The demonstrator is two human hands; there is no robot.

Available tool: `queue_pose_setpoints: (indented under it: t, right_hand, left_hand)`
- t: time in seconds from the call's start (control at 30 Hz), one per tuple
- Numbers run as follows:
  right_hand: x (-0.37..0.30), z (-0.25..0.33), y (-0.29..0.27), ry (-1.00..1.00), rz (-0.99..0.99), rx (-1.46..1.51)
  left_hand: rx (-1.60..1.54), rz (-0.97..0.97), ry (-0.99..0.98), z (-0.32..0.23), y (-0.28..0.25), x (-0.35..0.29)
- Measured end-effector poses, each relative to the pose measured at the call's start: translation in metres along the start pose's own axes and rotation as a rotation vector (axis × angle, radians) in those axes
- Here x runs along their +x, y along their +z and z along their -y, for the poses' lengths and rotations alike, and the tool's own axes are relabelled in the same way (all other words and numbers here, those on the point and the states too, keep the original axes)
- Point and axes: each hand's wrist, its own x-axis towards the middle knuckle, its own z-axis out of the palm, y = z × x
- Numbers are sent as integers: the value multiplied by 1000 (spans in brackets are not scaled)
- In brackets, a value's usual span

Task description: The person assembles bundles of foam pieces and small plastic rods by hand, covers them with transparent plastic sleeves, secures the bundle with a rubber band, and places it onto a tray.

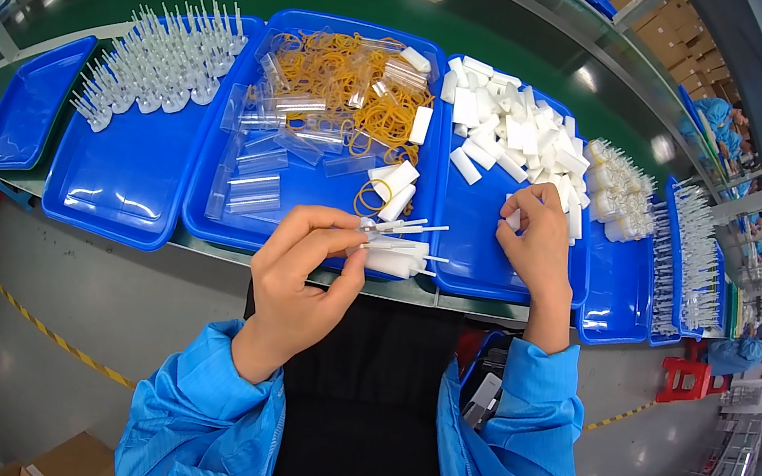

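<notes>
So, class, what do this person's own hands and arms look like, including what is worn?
The left hand and right hand are bare, without gloves. Loose, bright blue fabric sleeves, creased and finely striped, end short of the hands.

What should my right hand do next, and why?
Perhaps bring the white piece that your right hand seems to pinch over to your left hand, because that hand is holding thin-stemmed pieces, with a white block beside them.

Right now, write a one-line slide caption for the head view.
Left hand holds thin white sticks while the right hand pinches a white block over a blue tray.
</notes>
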Motion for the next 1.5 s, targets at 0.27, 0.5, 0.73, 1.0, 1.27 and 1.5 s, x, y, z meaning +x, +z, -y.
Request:
queue_pose_setpoints:
  t: [0.27, 0.5, 0.73, 1.0, 1.27, 1.5]
  right_hand:
    - [-26, 65, -32, -4, -147, 967]
    - [-38, 94, -5, -50, -128, 1009]
    - [-42, 95, 0, 41, -108, 1075]
    - [-46, 98, 14, 94, -221, 1109]
    - [-45, 98, 16, -38, -137, 957]
    - [-47, 101, 18, 68, -184, 993]
  left_hand:
    - [133, 3, 162, -1, 8, 1]
    - [150, -3, 205, -5, 13, -1]
    - [135, -15, 203, -3, 14, -4]
    - [116, -9, 229, -1, 16, -6]
    - [153, 30, 144, 2, 13, -7]
    - [14, 108, 1, -6, 17, -8]
